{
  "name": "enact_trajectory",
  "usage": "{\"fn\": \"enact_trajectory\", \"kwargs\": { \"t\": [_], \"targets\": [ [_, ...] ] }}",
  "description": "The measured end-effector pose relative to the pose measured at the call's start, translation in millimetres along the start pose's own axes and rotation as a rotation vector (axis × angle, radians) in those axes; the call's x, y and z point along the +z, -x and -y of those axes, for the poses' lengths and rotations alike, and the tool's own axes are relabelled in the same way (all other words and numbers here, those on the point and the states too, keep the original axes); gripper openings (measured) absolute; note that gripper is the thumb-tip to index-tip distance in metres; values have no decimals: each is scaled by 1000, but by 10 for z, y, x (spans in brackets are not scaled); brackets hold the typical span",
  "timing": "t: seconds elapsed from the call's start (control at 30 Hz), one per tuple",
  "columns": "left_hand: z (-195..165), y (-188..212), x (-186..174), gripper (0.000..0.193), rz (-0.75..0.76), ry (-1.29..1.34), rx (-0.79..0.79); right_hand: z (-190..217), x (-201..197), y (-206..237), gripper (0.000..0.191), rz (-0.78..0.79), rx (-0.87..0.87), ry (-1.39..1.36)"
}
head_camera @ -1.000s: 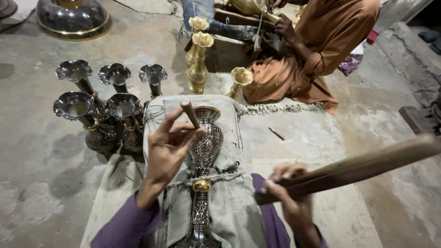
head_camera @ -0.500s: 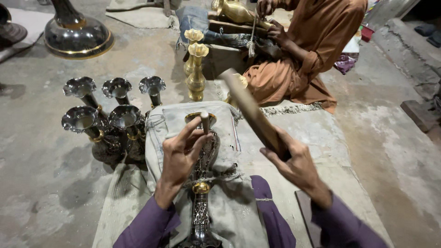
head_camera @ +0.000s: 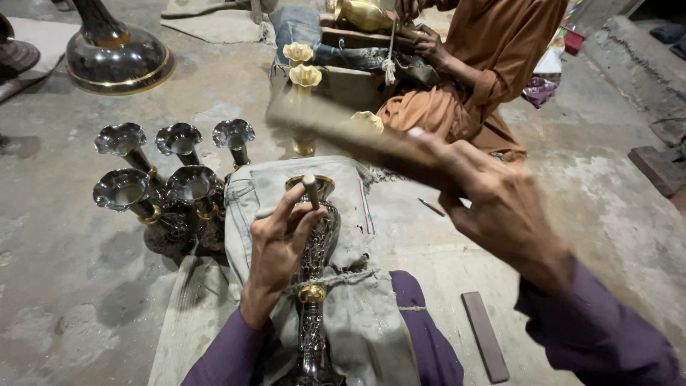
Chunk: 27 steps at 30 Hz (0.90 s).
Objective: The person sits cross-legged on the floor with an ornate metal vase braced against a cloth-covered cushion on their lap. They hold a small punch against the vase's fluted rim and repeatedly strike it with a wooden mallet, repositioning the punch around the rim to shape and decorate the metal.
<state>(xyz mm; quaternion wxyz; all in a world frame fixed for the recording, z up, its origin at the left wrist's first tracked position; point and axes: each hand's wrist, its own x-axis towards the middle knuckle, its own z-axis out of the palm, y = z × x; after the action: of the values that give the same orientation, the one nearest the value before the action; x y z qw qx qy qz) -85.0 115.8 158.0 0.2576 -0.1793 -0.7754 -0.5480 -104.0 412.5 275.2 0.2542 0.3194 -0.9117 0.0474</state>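
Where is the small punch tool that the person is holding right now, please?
In the head view, left of centre, the punch tool is pinched in the left hand, its tip on the engraved vase lying on the grey cloth.

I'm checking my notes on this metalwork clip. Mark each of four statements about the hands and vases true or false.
1. The left hand pinches a small punch against the engraved vase. True.
2. The right hand is empty. False: it grips a blurred wooden stick.
3. Five dark fluted vases stand left of the cloth. True.
4. The engraved vase stands upright. False: it lies along the lap.
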Motion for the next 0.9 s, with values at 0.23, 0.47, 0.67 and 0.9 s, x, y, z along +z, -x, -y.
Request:
{"fn": "enact_trajectory", "kwargs": {
  "t": [0.23,0.47,0.67,0.9],
  "targets": [
    [96,-18,46,49,-17,-62,-1,174,-55,-145,58,-53,16,-171],
    [210,48,147,53,-82,-81,13,201,-94,-154,51,-51,-75,213],
    [296,65,195,54,-114,-113,17,159,-62,-178,53,-75,-82,18],
    [308,88,201,54,-106,-108,-11,117,-42,-135,52,83,4,73]
  ]
}}
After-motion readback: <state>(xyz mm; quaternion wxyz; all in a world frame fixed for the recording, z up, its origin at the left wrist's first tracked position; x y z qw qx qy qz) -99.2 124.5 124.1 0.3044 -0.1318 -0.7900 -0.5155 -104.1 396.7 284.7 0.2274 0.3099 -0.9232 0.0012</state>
